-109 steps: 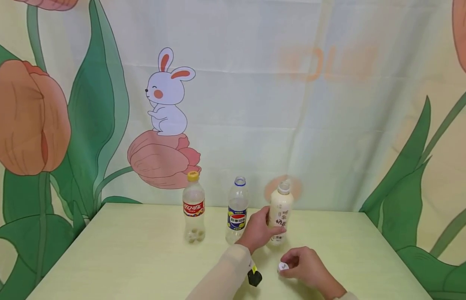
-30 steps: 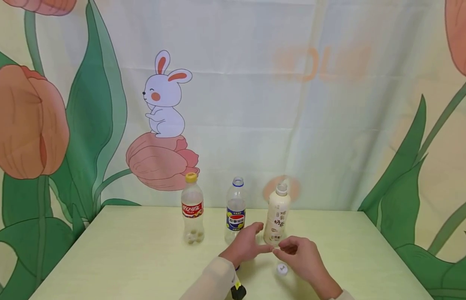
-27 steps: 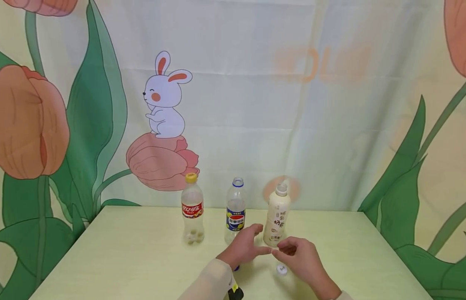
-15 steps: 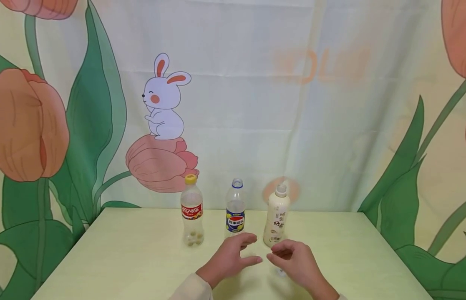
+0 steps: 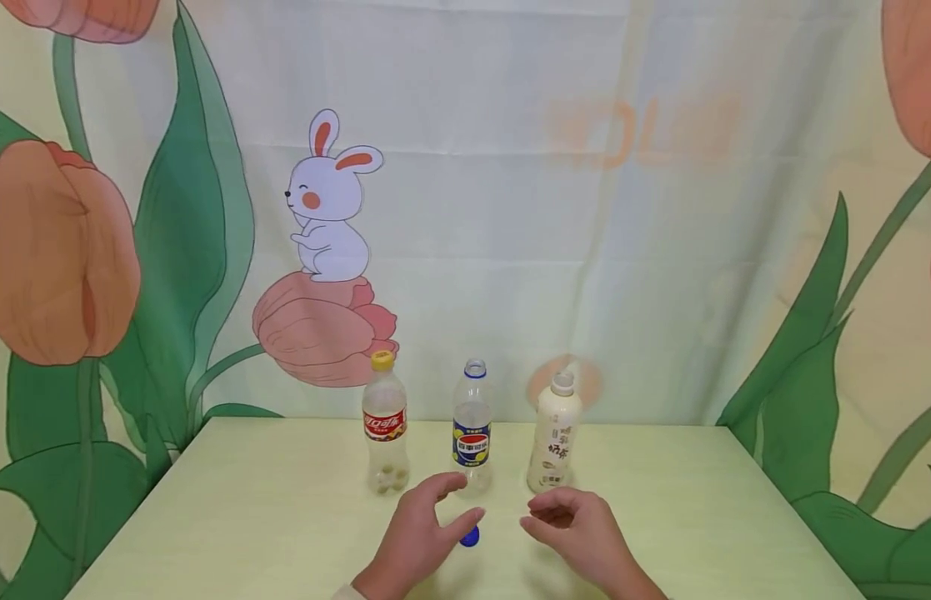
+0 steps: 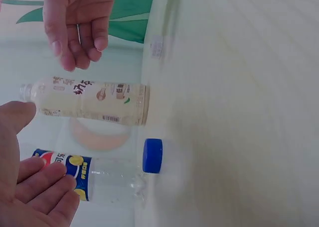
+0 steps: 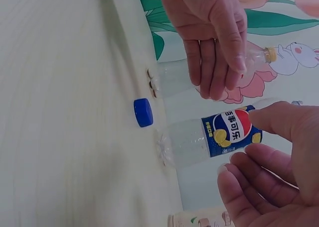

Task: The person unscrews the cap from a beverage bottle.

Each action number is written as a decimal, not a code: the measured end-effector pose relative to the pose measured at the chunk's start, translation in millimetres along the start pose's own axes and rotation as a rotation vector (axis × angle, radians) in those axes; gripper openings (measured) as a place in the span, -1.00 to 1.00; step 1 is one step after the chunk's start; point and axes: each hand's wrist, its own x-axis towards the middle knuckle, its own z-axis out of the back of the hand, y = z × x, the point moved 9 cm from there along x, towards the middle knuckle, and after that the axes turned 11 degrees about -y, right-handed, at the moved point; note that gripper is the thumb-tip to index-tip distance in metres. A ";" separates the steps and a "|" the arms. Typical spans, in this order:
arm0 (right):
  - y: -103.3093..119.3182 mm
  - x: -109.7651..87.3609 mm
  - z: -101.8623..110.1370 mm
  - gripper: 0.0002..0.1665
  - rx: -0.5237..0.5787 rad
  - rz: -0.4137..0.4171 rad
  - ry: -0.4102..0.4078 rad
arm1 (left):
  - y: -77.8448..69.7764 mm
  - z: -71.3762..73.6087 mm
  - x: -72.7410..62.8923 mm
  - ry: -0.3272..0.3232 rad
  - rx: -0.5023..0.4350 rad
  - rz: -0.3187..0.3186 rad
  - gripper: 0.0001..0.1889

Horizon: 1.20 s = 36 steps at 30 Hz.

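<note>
My left hand [image 5: 414,537] hovers over the front of the table, thumb and fingers apart and nothing between them. Just beyond its thumb a blue bottle cap [image 5: 469,536] lies on the table. Behind stands an uncapped clear Pepsi bottle [image 5: 473,446] with a blue neck ring. To the right, my right hand [image 5: 581,533] is raised with loosely bent, empty fingers, in front of an uncapped cream milk tea bottle [image 5: 555,437]. In the left wrist view a white cap [image 6: 156,47] lies on the table; the right hand hides it in the head view.
A Coca-Cola bottle [image 5: 386,429] with a yellow cap stands upright at the left of the row. The pale table [image 5: 232,500] ends at a printed curtain [image 5: 465,208] with a rabbit and tulips.
My left hand has let go of the milk tea bottle and drawn back to the left, uncovering the blue cap. My right hand has released the white cap, which stays on the table.
</note>
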 end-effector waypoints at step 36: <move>123.7 44.0 -90.6 -0.57 0.273 0.161 -0.081 | 88.1 92.9 25.1 -0.453 -0.030 0.233 -0.25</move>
